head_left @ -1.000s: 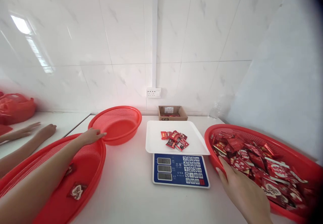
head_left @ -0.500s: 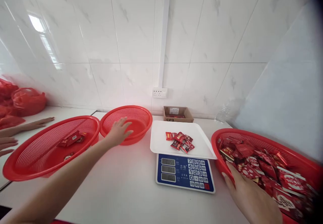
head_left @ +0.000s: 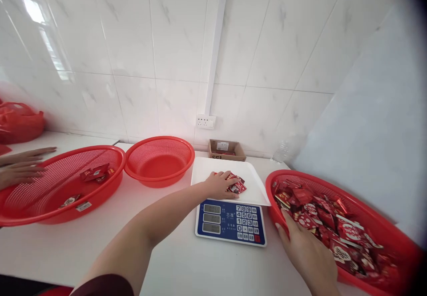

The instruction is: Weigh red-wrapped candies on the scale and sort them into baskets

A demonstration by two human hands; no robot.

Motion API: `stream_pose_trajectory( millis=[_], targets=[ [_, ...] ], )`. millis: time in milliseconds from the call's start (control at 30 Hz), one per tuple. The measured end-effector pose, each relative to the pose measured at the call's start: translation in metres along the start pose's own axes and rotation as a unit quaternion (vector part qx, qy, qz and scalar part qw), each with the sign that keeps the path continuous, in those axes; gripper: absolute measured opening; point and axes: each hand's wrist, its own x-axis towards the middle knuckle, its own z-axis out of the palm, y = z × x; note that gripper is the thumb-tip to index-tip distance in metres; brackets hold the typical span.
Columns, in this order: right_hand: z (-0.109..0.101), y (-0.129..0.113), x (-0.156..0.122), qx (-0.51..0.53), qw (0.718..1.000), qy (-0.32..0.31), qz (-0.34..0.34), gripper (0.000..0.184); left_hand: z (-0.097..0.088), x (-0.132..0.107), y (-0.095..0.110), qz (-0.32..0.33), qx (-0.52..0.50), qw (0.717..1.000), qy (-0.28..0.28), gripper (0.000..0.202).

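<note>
My left hand [head_left: 220,186] lies over the small red snack packets [head_left: 240,186] on the white tray [head_left: 200,168] of a digital scale [head_left: 230,222]. Its fingers and thumb close about them, and some packets show past the fingertips. At the right, a red plastic basket [head_left: 273,182] holds many red snack packets [head_left: 350,229]. My right hand [head_left: 308,251] grips this basket's near left rim, with the rim between thumb and fingers.
A round red basket [head_left: 160,178] and a large red basket [head_left: 83,205] with several packets stand left. Another person's hands [head_left: 23,167] are beside the large one. Behind the scale are a cardboard box [head_left: 227,149] and a clear bottle [head_left: 282,151]. Red bags [head_left: 20,122] lie far left.
My left hand has moved right from above the round basket onto the packets on the scale tray. My right hand stays on the basket rim. The other person's hands moved closer to the large basket.
</note>
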Motion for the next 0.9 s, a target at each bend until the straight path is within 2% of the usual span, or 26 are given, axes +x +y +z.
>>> stream_pose_trajectory(
  millis=[200,367,500,633,800,900],
  targets=[
    [-0.001,-0.001,-0.001,0.002,1.0,-0.004,0.001,0.052,0.001,0.004,-0.007,-0.005,0.027,0.998,0.049,0.054],
    [0.0,0.001,0.0,0.011,1.0,0.01,-0.007,0.051,-0.004,0.0,-0.018,-0.06,0.023,0.992,0.104,0.035],
    [0.0,0.0,-0.001,0.003,1.0,0.009,-0.006,0.05,-0.021,-0.014,-0.04,-0.124,0.014,0.978,0.169,0.026],
    [0.001,0.0,-0.001,-0.005,1.0,-0.002,-0.003,0.049,-0.048,-0.044,-0.076,-0.206,0.018,0.955,0.21,0.026],
    [0.005,0.002,0.0,0.007,1.0,0.016,-0.008,0.05,-0.069,-0.086,-0.116,-0.32,0.034,0.928,0.187,0.039],
    [0.007,0.003,0.0,-0.002,1.0,0.022,-0.015,0.05,-0.067,-0.094,-0.123,-0.347,0.045,0.924,0.152,0.044]
  ],
)
